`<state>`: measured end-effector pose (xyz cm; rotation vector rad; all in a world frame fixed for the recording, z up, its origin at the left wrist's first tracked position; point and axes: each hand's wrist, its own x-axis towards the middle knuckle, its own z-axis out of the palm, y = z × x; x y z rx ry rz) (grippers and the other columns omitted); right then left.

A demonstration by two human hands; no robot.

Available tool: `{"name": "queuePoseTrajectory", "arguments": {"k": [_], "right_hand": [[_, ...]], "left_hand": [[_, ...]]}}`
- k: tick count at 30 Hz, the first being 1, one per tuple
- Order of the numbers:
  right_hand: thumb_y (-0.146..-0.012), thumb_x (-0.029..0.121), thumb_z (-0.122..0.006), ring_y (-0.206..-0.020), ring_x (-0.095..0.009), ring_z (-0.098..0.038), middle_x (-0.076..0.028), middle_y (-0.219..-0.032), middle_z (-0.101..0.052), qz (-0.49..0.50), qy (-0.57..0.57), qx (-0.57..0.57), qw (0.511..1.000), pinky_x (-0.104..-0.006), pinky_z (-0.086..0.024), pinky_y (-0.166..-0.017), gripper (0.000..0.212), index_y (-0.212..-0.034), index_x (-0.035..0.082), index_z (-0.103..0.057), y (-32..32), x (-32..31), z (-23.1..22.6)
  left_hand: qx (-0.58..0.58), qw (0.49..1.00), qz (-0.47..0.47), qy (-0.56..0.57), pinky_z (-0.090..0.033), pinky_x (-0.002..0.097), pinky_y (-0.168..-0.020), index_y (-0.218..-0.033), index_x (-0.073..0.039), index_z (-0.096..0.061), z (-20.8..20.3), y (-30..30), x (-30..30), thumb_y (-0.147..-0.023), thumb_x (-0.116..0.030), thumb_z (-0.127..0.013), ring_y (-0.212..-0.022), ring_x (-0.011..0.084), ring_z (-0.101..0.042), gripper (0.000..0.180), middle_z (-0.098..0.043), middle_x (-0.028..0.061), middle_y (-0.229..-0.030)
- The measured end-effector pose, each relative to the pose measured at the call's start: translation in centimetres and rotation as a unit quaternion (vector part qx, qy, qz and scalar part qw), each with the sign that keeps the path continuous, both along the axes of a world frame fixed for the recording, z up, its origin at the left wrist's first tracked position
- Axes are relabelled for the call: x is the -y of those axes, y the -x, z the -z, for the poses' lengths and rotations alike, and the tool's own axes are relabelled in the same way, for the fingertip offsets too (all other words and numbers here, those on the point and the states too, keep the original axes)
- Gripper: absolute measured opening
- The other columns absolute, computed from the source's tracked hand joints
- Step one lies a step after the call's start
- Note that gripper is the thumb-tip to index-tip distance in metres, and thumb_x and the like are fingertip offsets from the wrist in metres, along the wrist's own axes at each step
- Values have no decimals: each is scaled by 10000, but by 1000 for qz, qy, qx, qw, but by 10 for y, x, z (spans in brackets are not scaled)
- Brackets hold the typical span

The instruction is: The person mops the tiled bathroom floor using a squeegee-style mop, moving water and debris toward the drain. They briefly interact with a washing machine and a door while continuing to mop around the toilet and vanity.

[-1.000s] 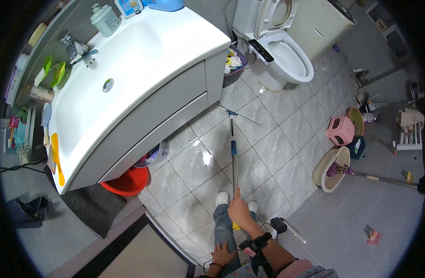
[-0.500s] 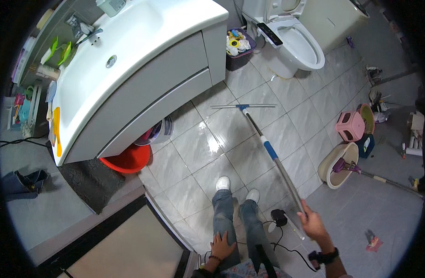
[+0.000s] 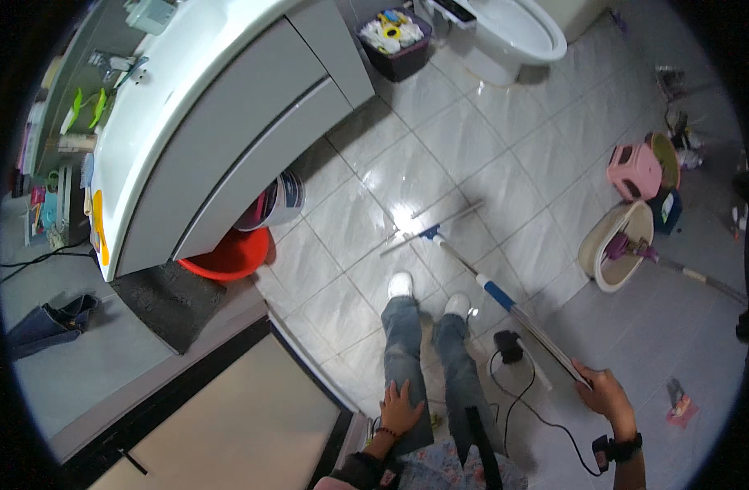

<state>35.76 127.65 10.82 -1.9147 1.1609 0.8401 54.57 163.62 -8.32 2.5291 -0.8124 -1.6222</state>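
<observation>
A floor squeegee (image 3: pixel 497 294) with a long silver pole and blue grip sleeve slants across the tiled floor (image 3: pixel 342 220). Its wide blade lies on the tiles a little ahead of my white shoes. My right hand (image 3: pixel 603 392) is wrapped round the pole's upper end, at the lower right. On my thigh, over the jeans, rests my left hand (image 3: pixel 401 410), fingers spread and holding nothing. A black cable with a dark plug-like block (image 3: pixel 507 346) lies on the floor between my legs and the pole.
A washbasin cabinet (image 3: pixel 252 122) fills the upper left, with a red basin (image 3: pixel 231 255) and a bucket (image 3: pixel 286 200) at its foot. A trash bin (image 3: pixel 399 61) and toilet (image 3: pixel 513 41) stand ahead. To the right are a pink stool (image 3: pixel 633 171) and beige mop bucket (image 3: pixel 607 253).
The squeegee blade has come nearer to my feet and turned at a slant. My right hand has moved right with the pole. The left hand stays on the thigh.
</observation>
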Motion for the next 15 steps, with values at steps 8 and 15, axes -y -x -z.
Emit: {"name": "queuePoseTrajectory", "arguments": {"k": [8, 15], "right_hand": [[-839, 171, -511, -569, -265, -508, -155, -640, -519, -85, 56, 75, 992, -374, -434, -538, 446, -1265, 132, -387, 22, -20, 74], [-877, 195, -428, -627, -263, -567, -152, -697, -565, -59, 21, 116, 991, -384, -460, -554, 431, -1284, 83, -338, -54, -27, 160]], "left_hand": [[16, 999, 34, 8, -242, 569, -928, -1329, -152, -242, 5, 12, 1, -770, -454, -531, -1236, 376, -215, 698, -201, 211, -1349], [22, 994, 105, -1, -274, 489, -946, -1316, -131, -261, 1, 8, 10, -757, -424, -548, -1206, 383, -269, 693, -238, 232, -1326]]}}
